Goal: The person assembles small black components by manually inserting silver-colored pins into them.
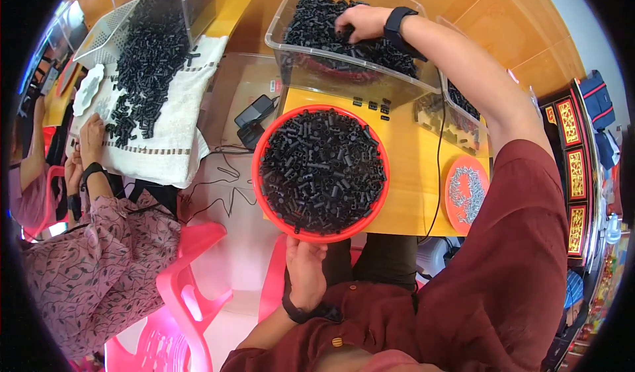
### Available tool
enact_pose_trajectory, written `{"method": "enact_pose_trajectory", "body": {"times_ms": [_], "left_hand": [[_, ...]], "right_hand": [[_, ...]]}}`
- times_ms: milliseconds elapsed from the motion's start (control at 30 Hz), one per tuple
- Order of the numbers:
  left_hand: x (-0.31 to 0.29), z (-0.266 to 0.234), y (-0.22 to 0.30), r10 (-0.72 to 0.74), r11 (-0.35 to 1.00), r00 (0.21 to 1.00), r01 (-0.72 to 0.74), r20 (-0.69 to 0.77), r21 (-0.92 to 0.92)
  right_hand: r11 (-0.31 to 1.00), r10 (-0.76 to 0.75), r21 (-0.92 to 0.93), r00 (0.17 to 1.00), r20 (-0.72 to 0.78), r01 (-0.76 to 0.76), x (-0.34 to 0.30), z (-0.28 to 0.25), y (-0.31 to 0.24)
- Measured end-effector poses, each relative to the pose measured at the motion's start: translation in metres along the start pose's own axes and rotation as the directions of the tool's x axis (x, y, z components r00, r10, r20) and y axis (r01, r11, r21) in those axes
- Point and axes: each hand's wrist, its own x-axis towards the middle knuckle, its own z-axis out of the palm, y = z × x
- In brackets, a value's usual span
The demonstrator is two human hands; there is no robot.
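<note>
A round red basin (255,173), heaped with small black cylindrical plastic pieces (322,170), sits at the near edge of the yellow table in front of me. My left hand (306,273) is at the basin's near rim, its fingers closed against the underside. My right hand (364,23) reaches far over into a clear plastic bin (357,81) full of the same black pieces. Its fingers are curled down into the pile around some pieces, and the fingertips are partly hidden.
Several loose black pieces (374,106) lie between basin and bin. An orange-red plate (453,206) of small silvery parts is at right; a black cable (439,167) runs beside it. At left, another person's hand (91,134) works by a black heap on a white towel (178,154).
</note>
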Motion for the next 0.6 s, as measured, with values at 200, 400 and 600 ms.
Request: {"method": "enact_pose_trajectory", "body": {"times_ms": [200, 400, 600], "left_hand": [[0.0, 0.001, 0.001, -0.003, 1.0, 1.0, 0.003, -0.022, -0.012], [0.0, -0.005, -0.001, -0.007, 1.0, 1.0, 0.007, 0.003, 0.001], [0.0, -0.005, -0.001, -0.012, 1.0, 1.0, 0.012, 0.014, -0.002]], "right_hand": [[0.963, 0.222, -0.191, 0.963, 0.153, -0.192, -0.022, -0.014, 0.032], [0.983, 0.129, 0.147, 0.986, -0.108, -0.112, -0.005, -0.025, -0.002], [0.857, 0.177, 0.469, 0.976, 0.125, -0.215, 0.005, -0.012, -0.026]]}}
